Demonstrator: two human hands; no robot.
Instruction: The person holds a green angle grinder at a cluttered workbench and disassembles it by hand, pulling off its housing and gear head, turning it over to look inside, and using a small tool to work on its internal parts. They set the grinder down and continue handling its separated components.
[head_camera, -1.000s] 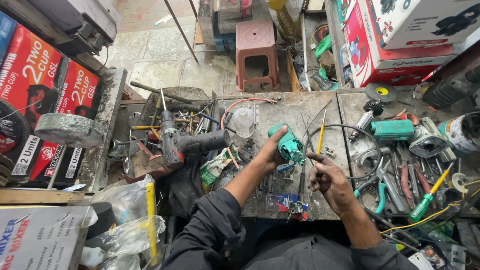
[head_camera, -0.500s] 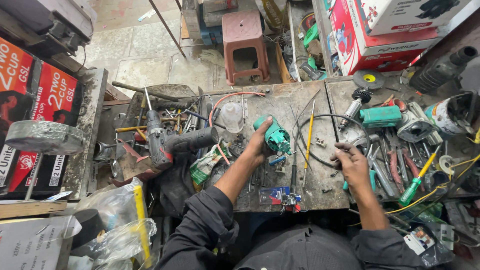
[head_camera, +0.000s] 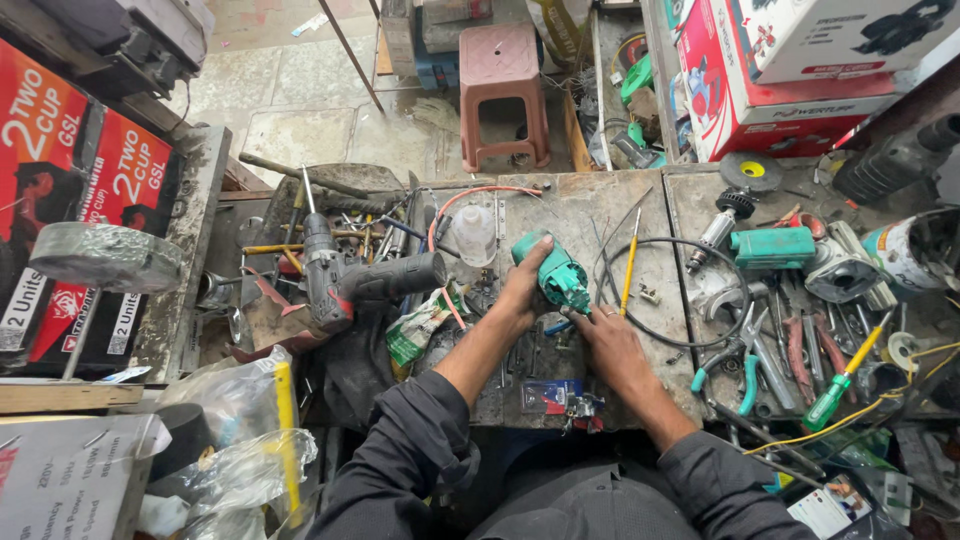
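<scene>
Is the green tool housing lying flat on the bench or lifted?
Lifted: the left hand grips the green tool housing tilted above the bench.

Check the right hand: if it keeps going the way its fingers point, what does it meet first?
The right hand points up-left at the green tool housing held by the left hand. Its fingertips are already at the housing's lower edge, so that comes first; whether they touch is unclear.

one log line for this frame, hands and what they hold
left hand: holds green tool housing | right hand: fingertips at housing's lower end | surface: cluttered workbench | nearby: yellow screwdriver, black cable loop
</scene>
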